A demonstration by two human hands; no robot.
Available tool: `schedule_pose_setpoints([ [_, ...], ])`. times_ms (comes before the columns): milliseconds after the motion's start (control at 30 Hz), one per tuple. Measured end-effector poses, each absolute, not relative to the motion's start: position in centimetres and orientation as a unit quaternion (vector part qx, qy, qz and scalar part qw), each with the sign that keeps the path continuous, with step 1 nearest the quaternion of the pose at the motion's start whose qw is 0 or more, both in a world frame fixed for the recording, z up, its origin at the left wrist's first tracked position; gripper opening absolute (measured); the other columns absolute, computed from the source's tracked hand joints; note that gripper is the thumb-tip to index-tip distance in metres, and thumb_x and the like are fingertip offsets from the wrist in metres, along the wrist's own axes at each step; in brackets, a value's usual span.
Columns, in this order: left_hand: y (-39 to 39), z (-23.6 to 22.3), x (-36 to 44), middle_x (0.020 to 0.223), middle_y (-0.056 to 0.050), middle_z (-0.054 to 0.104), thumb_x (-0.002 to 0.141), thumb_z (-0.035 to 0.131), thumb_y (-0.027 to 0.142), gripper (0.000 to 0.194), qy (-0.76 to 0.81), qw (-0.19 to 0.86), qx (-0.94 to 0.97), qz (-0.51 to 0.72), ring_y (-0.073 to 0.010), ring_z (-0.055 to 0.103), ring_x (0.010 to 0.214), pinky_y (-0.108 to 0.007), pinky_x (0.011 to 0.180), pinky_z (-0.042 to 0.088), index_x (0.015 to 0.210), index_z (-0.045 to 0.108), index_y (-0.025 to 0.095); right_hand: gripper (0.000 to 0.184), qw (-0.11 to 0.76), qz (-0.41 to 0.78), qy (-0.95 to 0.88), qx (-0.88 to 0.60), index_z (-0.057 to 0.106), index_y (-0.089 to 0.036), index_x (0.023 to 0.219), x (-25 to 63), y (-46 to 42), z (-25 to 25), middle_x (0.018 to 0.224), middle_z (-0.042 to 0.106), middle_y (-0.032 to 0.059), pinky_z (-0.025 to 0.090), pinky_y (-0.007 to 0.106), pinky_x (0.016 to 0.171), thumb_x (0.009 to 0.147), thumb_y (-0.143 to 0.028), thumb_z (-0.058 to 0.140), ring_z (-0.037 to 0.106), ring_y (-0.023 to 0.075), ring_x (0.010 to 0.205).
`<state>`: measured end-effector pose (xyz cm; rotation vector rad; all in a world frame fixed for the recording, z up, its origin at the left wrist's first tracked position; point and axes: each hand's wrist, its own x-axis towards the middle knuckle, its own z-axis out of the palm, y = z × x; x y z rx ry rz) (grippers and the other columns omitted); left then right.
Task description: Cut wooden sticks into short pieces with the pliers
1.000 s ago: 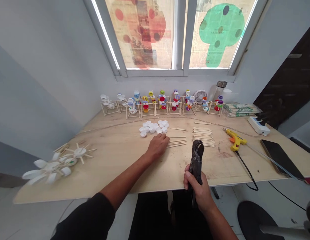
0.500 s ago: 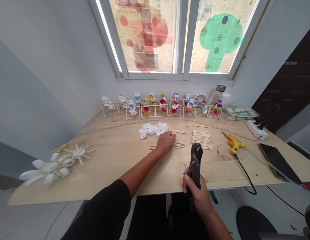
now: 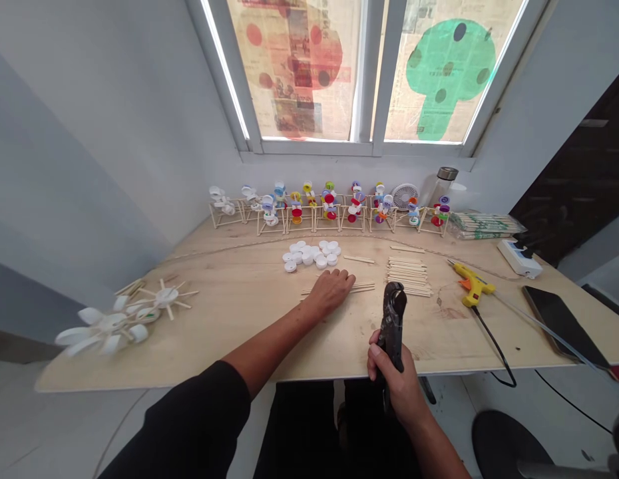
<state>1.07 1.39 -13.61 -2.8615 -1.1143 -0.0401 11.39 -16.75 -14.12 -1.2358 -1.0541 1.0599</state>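
Note:
My left hand lies palm down over a few long thin wooden sticks, its fingers curled onto them and the fingertips hidden. Just beyond it is a cluster of white round caps. Close to the table's front edge, my right hand is wrapped round the handles of black hand cutters, which point upward with the rounded head on top. Past the cutters lies a row of shorter wooden sticks. Two smaller groups, a stick pair and a stick, lie apart from it.
Stick frames with coloured cap wheels line the back. White spoked wheels lie at the left. To the right are a yellow glue gun with its cord, a phone, a power strip and bagged sticks.
My left hand has drawn back slightly from the white caps, down onto the long sticks. The right hand keeps hold of the cutters. The whole view has shifted a little.

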Motion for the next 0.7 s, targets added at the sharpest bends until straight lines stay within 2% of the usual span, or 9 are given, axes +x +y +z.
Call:
schedule_pose_setpoints([
  [200, 1.5, -13.3, 0.6, 0.099, -0.012, 0.054, 0.087, 0.03, 0.013, 0.023, -0.363, 0.019, -0.932, 0.009, -0.0226, 0.051, 0.093, -0.034, 0.07, 0.041, 0.097, 0.049, 0.017, 0.025, 0.568, 0.449, -0.446, -0.526, 0.048, -0.017, 0.084, 11.4, -16.8, -14.2, 0.054, 0.046, -0.0046, 0.037, 0.026, 0.054, 0.083, -0.042, 0.05, 0.043, 0.0113, 0.049],
  [367, 2.3, -12.5, 0.7, 0.101, -0.01, 0.056, 0.086, 0.036, 0.013, 0.02, -0.385, -0.024, -0.922, 0.034, -0.0203, 0.053, 0.093, -0.032, 0.071, 0.044, 0.098, 0.05, 0.018, 0.027, 0.569, 0.443, -0.446, -0.53, 0.049, -0.017, 0.084, 11.3, -16.7, -14.3, 0.055, 0.047, -0.0042, 0.037, 0.026, 0.054, 0.082, -0.044, 0.051, 0.044, 0.0117, 0.049],
  [467, 3.0, -12.2, 0.7, 0.103, -0.008, 0.056, 0.087, 0.042, 0.022, 0.019, -0.396, -0.062, -0.915, 0.051, -0.0188, 0.055, 0.092, -0.034, 0.074, 0.046, 0.102, 0.052, 0.017, 0.026, 0.568, 0.442, -0.447, -0.53, 0.049, -0.017, 0.084, 11.2, -16.8, -14.2, 0.054, 0.047, -0.0045, 0.037, 0.025, 0.053, 0.081, -0.043, 0.052, 0.044, 0.0114, 0.049],
  [567, 3.3, -12.0, 0.7, 0.108, -0.008, 0.055, 0.085, 0.048, 0.031, 0.029, -0.402, -0.101, -0.908, 0.059, -0.0176, 0.055, 0.092, -0.038, 0.077, 0.048, 0.109, 0.051, 0.015, 0.025, 0.569, 0.44, -0.45, -0.529, 0.049, -0.017, 0.084, 11.2, -16.8, -14.2, 0.054, 0.047, -0.0049, 0.037, 0.025, 0.053, 0.082, -0.042, 0.052, 0.044, 0.0111, 0.049],
  [700, 3.2, -12.1, 0.6, 0.108, -0.008, 0.055, 0.085, 0.049, 0.032, 0.029, -0.41, -0.134, -0.901, 0.037, -0.0176, 0.055, 0.092, -0.038, 0.078, 0.048, 0.108, 0.052, 0.015, 0.023, 0.568, 0.437, -0.453, -0.53, 0.05, -0.017, 0.084, 11.2, -16.8, -14.1, 0.054, 0.048, -0.0046, 0.036, 0.025, 0.053, 0.081, -0.04, 0.052, 0.044, 0.0112, 0.049],
])
